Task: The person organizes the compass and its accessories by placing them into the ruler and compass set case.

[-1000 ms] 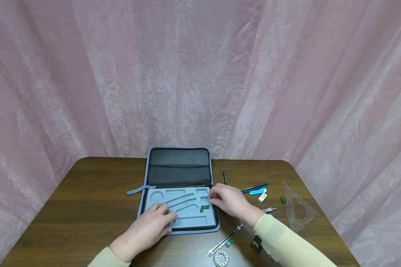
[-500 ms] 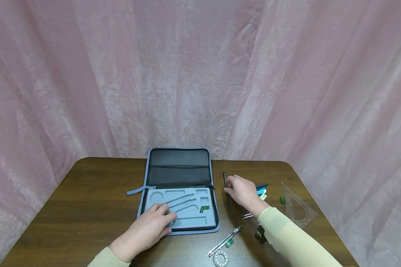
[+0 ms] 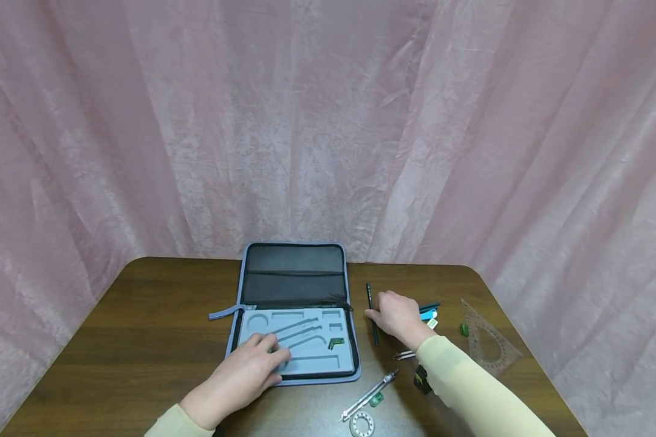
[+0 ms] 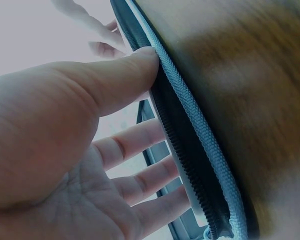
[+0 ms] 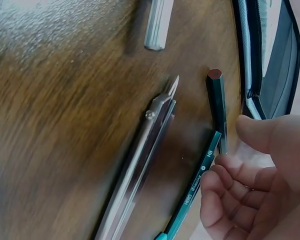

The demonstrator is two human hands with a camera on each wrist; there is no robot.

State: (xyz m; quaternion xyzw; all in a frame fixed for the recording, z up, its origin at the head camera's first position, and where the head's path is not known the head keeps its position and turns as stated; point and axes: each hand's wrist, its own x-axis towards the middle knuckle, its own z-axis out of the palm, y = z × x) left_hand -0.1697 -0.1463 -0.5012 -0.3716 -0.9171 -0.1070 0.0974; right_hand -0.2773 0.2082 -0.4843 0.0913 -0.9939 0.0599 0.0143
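Observation:
In the head view my left hand (image 3: 240, 373) rests on the front left of the open zip case (image 3: 355, 364). The left wrist view shows its thumb on the zipped edge and its fingers extended over the grey tray (image 3: 306, 364). A green angled piece (image 3: 336, 343) lies in that tray. To the right of the case, my right hand (image 3: 399, 315) is at a dark pencil (image 3: 369, 294) lying on the table. In the right wrist view the thumb and loosely bent index finger stand apart around the pencil, and a second HB pencil (image 5: 195, 185) lies beside the fingers.
A metal compass (image 3: 369, 396), a small green piece (image 3: 376, 399) and a white ring (image 3: 362, 415) lie in front. Beyond the right hand are a blue item (image 3: 429, 315), an eraser (image 3: 432, 323) and a clear set square (image 3: 494, 367). A black object (image 3: 421, 380) sits beside the right sleeve.
My right hand has moved right, from the tray's right edge to the dark pencil; over the last half second its thumb and fingers shift slightly there. The left hand stays put.

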